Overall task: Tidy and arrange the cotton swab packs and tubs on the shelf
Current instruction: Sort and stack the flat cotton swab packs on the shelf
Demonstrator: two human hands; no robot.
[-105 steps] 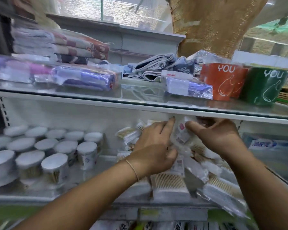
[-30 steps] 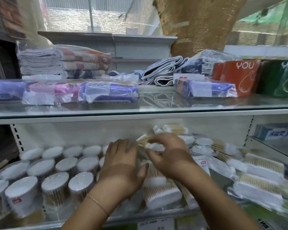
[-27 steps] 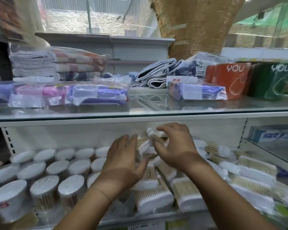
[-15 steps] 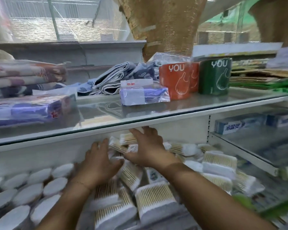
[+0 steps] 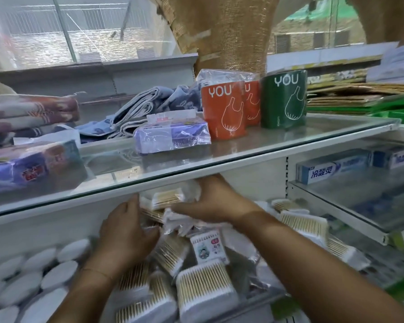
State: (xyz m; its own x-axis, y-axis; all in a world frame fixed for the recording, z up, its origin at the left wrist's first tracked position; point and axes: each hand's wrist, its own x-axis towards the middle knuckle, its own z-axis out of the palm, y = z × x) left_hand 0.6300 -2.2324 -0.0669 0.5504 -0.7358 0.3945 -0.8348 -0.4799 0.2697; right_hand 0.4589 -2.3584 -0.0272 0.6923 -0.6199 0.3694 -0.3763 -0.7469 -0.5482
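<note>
Under the glass shelf (image 5: 266, 141), the right hand (image 5: 217, 201) clamps its grip on a swab pack (image 5: 166, 198) atop the heap (image 5: 203, 284); the left hand (image 5: 126, 234), fingers straight, braces it (tubs (image 5: 58, 273) stand leftward). Next, likely: seat it squarely.

Right hand (image 5: 216, 199) grips a swab pack (image 5: 167, 197) under the glass shelf (image 5: 278, 145); left hand (image 5: 126, 231) touches the pack pile (image 5: 203, 291); tubs (image 5: 56, 275) left.

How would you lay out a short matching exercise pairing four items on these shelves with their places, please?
Things:
1. green YOU roll
2. toothpaste box
3. white-lidded tubs
4. topmost swab pack

Places:
A. far left, beneath the glass shelf
B. pinched in the right hand
C. on the glass shelf, right of the orange rolls
D. side shelf at the right

Pairs: 1-C, 2-D, 3-A, 4-B.
</note>
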